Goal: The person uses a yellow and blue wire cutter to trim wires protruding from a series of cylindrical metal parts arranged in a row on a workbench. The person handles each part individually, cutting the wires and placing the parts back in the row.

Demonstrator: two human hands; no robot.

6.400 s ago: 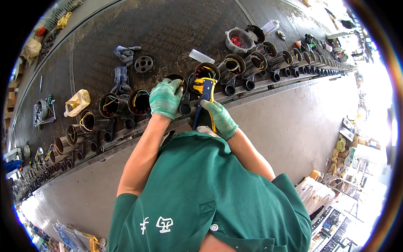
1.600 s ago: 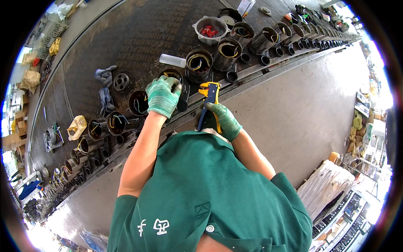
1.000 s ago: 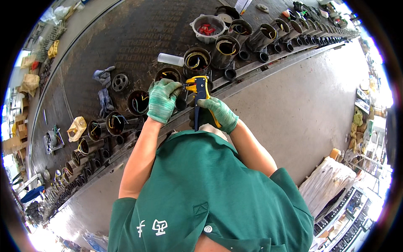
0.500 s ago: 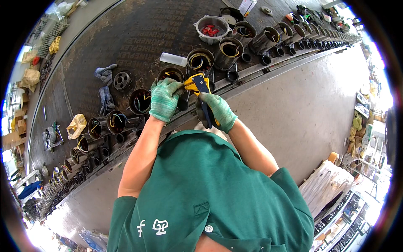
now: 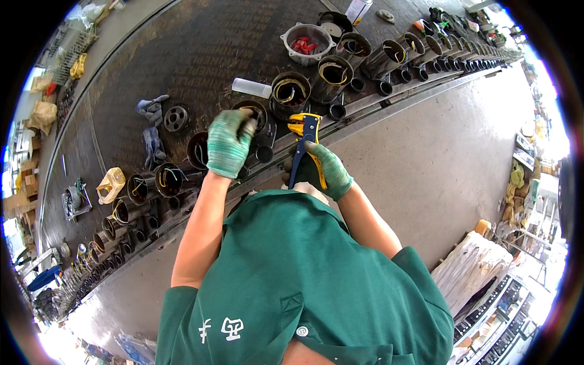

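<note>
My right hand (image 5: pixel 330 172), in a green knit glove, grips wire strippers (image 5: pixel 308 131) with yellow and dark blue handles. Their jaws point away from me, with no wire visible between them. My left hand (image 5: pixel 226 146), gloved alike, is at the near left rim of a dark metal cylinder (image 5: pixel 260 115) with wires inside. Its fingers are curled and somewhat blurred; whatever they pinch is hidden. Just to the right stands another open cylinder (image 5: pixel 291 91) with yellow and white wires. Partly behind my left hand is a further cylinder (image 5: pixel 197 149).
A long row of similar cylinders (image 5: pixel 333 72) lines the table edge both ways. Beyond them are a grey housing (image 5: pixel 307 44) with red pieces, a clear plastic tube (image 5: pixel 251 87), a black round part (image 5: pixel 176 118), spare gloves (image 5: pixel 153 146) and a yellowish jug (image 5: pixel 111 185).
The wire strippers have moved right and slightly toward me, away from the left hand. My left hand has shifted a little left and its fingers have curled at the cylinder's rim.
</note>
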